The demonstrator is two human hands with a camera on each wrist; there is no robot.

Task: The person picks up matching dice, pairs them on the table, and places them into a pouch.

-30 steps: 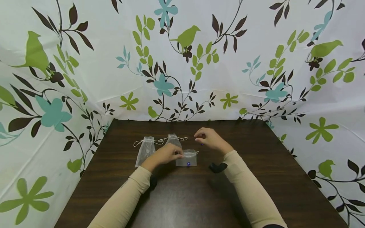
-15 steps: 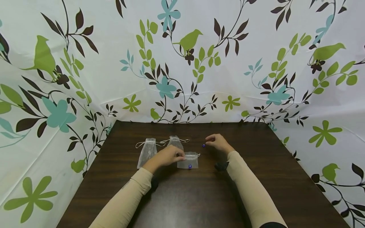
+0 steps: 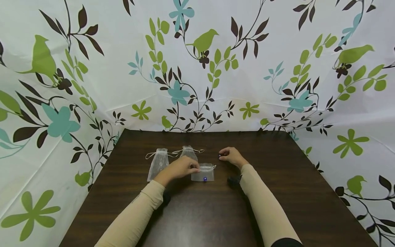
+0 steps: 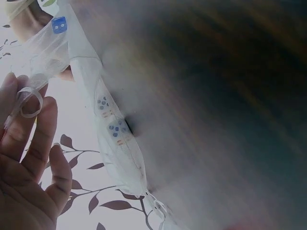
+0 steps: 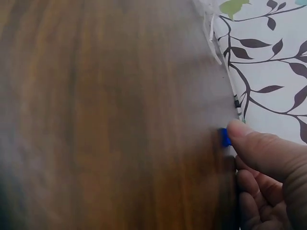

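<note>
My left hand [image 3: 182,166] pinches the top edge of a sheer white drawstring pouch [image 3: 197,176]. Inside that pouch lies a blue die [image 3: 205,179], with white pips showing on the same blue die [image 4: 59,25] in the left wrist view. To the right, my right hand [image 3: 232,157] has thumb and fingertips on a second blue die [image 3: 219,155] at the table surface. In the right wrist view the thumb covers part of this second die [image 5: 224,137], and the fingers behind it are curled. The left hand's drawstring loop [image 4: 31,103] hangs among its fingers.
Two more sheer pouches, one at the left [image 3: 158,164] and one behind the left hand [image 3: 189,152], lie on the dark wooden table [image 3: 197,212]. Pale dice with blue pips [image 4: 116,128] show through a pouch. Patterned cloth [image 3: 197,75] hangs behind the table.
My right hand shifted rightward, uncovering the second blue die, then came back left and took it between thumb and fingers. The left hand keeps its grip on the pouch.
</note>
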